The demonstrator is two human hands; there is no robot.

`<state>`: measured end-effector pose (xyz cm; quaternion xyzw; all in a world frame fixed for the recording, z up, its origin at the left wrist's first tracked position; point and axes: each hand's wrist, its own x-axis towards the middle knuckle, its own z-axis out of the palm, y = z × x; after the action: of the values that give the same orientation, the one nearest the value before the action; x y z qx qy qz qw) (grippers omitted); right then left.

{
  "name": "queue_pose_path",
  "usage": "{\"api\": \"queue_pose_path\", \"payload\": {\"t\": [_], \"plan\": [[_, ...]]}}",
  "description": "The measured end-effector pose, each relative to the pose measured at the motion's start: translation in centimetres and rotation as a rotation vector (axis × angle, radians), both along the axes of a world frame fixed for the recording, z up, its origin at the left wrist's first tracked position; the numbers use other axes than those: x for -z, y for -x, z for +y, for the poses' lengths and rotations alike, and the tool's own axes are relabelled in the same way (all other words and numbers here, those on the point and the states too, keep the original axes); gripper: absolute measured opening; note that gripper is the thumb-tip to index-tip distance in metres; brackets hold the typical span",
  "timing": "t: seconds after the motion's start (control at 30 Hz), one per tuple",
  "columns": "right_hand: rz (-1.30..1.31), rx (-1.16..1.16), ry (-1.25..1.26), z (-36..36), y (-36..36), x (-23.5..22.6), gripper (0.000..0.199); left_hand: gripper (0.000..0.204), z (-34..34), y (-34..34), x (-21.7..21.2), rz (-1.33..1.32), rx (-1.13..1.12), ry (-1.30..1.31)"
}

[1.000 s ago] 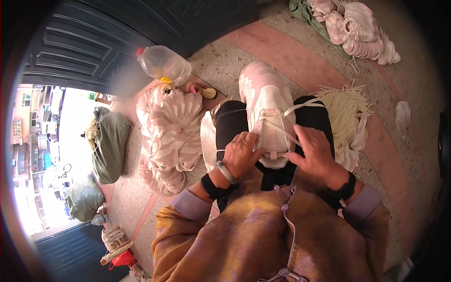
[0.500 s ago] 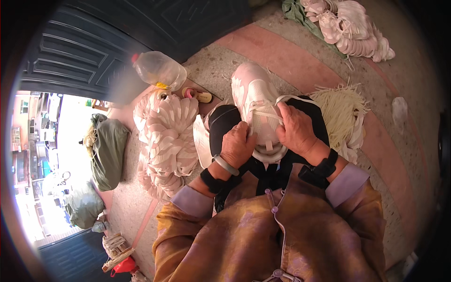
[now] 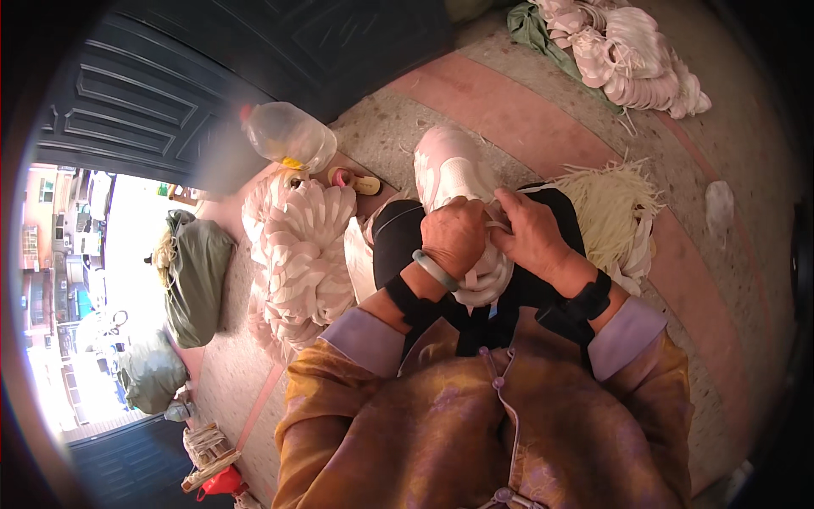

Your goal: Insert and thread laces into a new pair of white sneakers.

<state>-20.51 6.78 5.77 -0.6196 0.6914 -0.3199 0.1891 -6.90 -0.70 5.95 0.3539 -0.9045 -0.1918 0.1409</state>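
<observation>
A pale pink-white sneaker [image 3: 441, 157] rests across my lap between my black-clad knees, toe pointing away from me. Over its lacing my left hand [image 3: 455, 233] is closed with the knuckles up; its fingertips are hidden. Beside it, my right hand [image 3: 540, 237] pinches a pale shoelace [image 3: 498, 224] between thumb and fingers. A short stretch of that lace shows in the gap between the two hands, against the left fist. The shoe's heel collar [image 3: 483, 288] shows below my hands, toward my body.
Left of my knees lies a big heap of pale shoes [image 3: 301, 246]; beyond it are a clear plastic jug [image 3: 288, 136] and a sandal [image 3: 365, 183]. At right hangs a bundle of cream laces [image 3: 610, 212]. More shoes [image 3: 632, 59] lie far right. A green sack [image 3: 199, 280] stands left.
My left hand has moved up and right over the lacing, turning knuckles up. My right hand has shifted slightly down and right. The lace is now gathered between them.
</observation>
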Motion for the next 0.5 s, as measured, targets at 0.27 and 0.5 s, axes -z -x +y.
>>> {"api": "queue_pose_path", "payload": {"t": [0.27,0.5], "plan": [[0.057,-0.050,0.061,0.1,0.9,1.0,0.029,0.015,0.6,0.7,0.6,0.015,-0.052,0.017],[0.042,-0.063,0.105,-0.2,1.1,2.0,0.019,0.017,1.0,1.4,0.7,-0.048,-0.076,0.060]]}}
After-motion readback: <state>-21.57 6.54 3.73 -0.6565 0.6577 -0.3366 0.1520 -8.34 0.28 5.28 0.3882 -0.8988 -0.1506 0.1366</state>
